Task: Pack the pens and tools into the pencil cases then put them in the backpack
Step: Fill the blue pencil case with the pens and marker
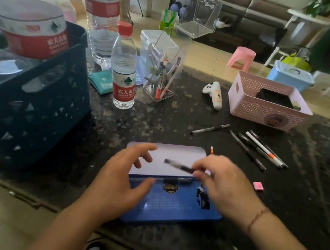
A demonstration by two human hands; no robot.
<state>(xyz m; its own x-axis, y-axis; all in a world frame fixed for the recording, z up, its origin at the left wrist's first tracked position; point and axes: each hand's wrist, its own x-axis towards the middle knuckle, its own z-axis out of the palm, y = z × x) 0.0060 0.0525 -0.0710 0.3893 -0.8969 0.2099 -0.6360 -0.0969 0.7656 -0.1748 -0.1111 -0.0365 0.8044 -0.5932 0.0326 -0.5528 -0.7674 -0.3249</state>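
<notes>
Holding a black pen (180, 165) pinched in the right hand (227, 186) over the open blue pencil case (171, 204) on the surface (118, 123); left hand (119, 183) is hovering open, empty. Risk: pen is slipping loose, rolling among the spare pens (261, 149); backpack unseen.

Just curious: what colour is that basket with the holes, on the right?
Pale pink, the perforated basket, clearest in the head view.
</notes>
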